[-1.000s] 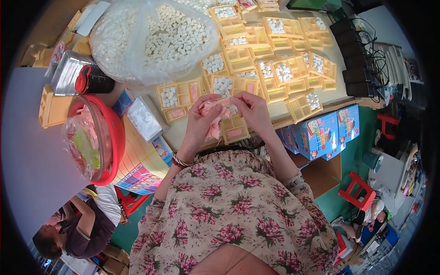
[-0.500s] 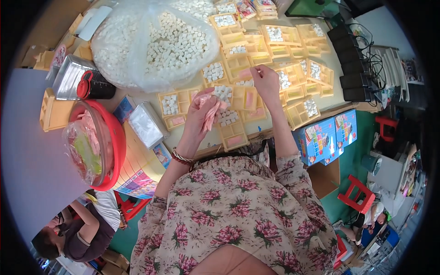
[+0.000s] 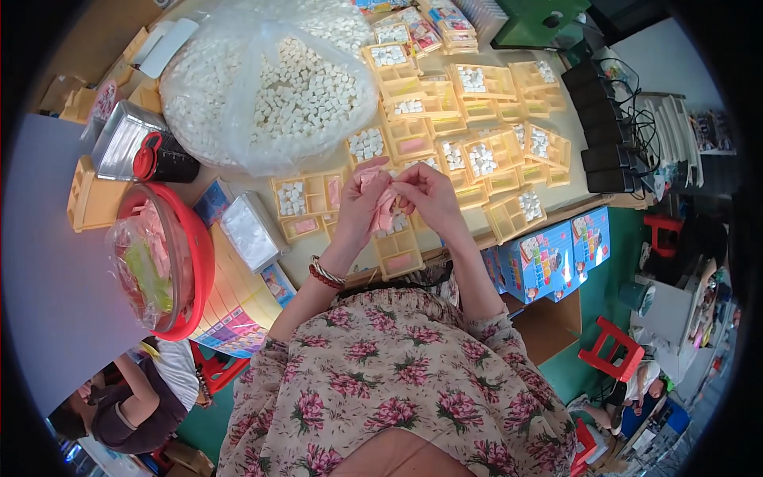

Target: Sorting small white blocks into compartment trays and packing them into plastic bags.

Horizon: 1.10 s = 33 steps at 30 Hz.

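Note:
My left hand (image 3: 362, 208) is closed around a bundle of thin pink strips (image 3: 385, 208) above the front trays. The fingertips of my right hand (image 3: 433, 200) are pinched together against that bundle, and they partly hide what they grip. Beneath and around both hands are yellow compartment trays. One tray (image 3: 312, 195) left of my hands has white cubes (image 3: 291, 199) in a compartment. A front tray (image 3: 397, 245) partly under my hands has a pink strip (image 3: 399, 261) lying in it. Beyond my hands, another pink strip (image 3: 412, 145) lies in a tray compartment.
A large clear bag of white cubes (image 3: 306, 103) fills the back left. More filled trays (image 3: 501, 151) lie to the right, beside black boxes with cables (image 3: 608, 127). At left stand a red basin (image 3: 203, 246), silver packets (image 3: 253, 219) and a black jar with a red lid (image 3: 171, 159).
My right hand has come back from a tray farther off to the pink bundle in my left hand. A pink strip now lies in that tray. The view has shifted slightly.

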Motion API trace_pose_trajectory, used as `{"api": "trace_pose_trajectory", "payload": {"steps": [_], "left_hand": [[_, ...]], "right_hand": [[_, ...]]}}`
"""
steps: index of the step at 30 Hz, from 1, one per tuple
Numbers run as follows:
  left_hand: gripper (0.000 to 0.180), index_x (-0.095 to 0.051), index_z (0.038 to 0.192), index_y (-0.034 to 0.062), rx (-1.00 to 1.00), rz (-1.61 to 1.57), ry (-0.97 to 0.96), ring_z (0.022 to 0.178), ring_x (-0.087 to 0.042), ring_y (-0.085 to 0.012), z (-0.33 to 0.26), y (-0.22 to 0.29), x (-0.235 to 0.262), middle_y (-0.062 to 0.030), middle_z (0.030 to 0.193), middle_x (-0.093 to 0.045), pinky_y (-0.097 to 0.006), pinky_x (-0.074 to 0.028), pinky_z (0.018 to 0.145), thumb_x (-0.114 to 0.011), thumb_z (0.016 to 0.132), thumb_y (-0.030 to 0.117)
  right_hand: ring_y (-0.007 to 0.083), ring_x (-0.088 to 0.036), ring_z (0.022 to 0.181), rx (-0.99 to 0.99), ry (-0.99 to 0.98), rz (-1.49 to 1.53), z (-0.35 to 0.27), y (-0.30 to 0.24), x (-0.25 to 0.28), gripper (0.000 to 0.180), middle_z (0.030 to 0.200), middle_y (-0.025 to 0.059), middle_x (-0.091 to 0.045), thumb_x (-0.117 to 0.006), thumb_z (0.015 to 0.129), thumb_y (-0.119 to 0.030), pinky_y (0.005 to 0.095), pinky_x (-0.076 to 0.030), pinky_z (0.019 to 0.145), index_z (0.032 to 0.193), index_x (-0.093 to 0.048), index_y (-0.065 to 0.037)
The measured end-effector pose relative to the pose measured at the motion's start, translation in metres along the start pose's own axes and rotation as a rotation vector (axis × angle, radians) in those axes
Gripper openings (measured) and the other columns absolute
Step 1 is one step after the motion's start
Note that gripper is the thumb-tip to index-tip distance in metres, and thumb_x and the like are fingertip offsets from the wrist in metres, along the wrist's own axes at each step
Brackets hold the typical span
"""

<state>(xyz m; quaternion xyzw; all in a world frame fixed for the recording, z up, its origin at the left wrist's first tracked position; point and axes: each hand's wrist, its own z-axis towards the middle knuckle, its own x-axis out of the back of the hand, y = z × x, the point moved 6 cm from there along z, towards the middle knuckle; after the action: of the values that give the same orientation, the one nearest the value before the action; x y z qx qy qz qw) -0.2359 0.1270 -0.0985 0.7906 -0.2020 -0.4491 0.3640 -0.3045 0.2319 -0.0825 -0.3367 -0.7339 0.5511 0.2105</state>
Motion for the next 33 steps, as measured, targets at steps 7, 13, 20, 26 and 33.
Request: {"api": "trace_pose_trajectory", "payload": {"steps": [7, 13, 20, 26, 33], "left_hand": [[0.034, -0.052, 0.118, 0.0062, 0.053, -0.039, 0.002, 0.062, -0.058, -0.0084, 0.014, 0.008, 0.002, -0.0023, 0.083, -0.059, -0.020, -0.048, 0.047, -0.060, 0.088, 0.020], [0.032, -0.051, 0.118, 0.0065, 0.106, -0.004, -0.076, 0.063, -0.057, -0.0080, 0.014, 0.011, -0.020, -0.0013, 0.082, -0.058, -0.021, -0.049, 0.050, -0.057, 0.090, 0.021], [0.027, -0.048, 0.119, 0.0065, -0.078, 0.063, -0.082, 0.072, -0.054, -0.0051, 0.018, 0.007, -0.021, -0.0001, 0.084, -0.055, -0.019, -0.047, 0.060, -0.048, 0.095, 0.019], [0.031, -0.049, 0.119, 0.0047, -0.120, 0.160, -0.056, 0.076, -0.053, -0.0036, 0.018, 0.005, -0.020, 0.0010, 0.086, -0.056, -0.018, -0.045, 0.064, -0.054, 0.092, 0.019], [0.026, -0.050, 0.116, 0.0045, -0.092, 0.095, -0.012, 0.064, -0.053, -0.0064, 0.022, 0.018, -0.006, -0.0008, 0.084, -0.055, -0.021, -0.047, 0.054, -0.052, 0.092, 0.015]], "right_hand": [[0.0127, -0.060, 0.070, 0.099, 0.047, -0.029, 0.023, -0.032, 0.053, 0.014, 0.082, 0.0062, -0.060, -0.058, 0.084, -0.003, 0.0232, -0.049, 0.058, 0.098, -0.058, 0.001], [0.0174, -0.060, 0.076, 0.486, 0.254, -0.861, 0.068, -0.047, 0.110, 0.009, 0.079, 0.0071, -0.062, -0.065, 0.080, -0.013, 0.0310, -0.046, 0.065, 0.084, -0.065, -0.004], [0.0140, -0.055, 0.070, 0.428, 0.175, -0.592, 0.039, -0.053, 0.055, 0.013, 0.075, 0.0042, -0.062, -0.066, 0.081, -0.016, 0.0273, -0.043, 0.063, 0.085, -0.064, -0.004], [0.0071, -0.053, 0.065, 0.087, -0.023, -0.298, 0.020, -0.024, 0.018, 0.016, 0.069, 0.0009, -0.058, -0.063, 0.084, -0.015, 0.0228, -0.042, 0.059, 0.080, -0.059, 0.000], [0.0110, -0.055, 0.058, 0.322, 0.197, -0.206, 0.062, -0.045, 0.055, 0.015, 0.062, 0.0056, -0.058, -0.059, 0.083, -0.013, 0.0264, -0.043, 0.056, 0.077, -0.059, 0.001]]}}
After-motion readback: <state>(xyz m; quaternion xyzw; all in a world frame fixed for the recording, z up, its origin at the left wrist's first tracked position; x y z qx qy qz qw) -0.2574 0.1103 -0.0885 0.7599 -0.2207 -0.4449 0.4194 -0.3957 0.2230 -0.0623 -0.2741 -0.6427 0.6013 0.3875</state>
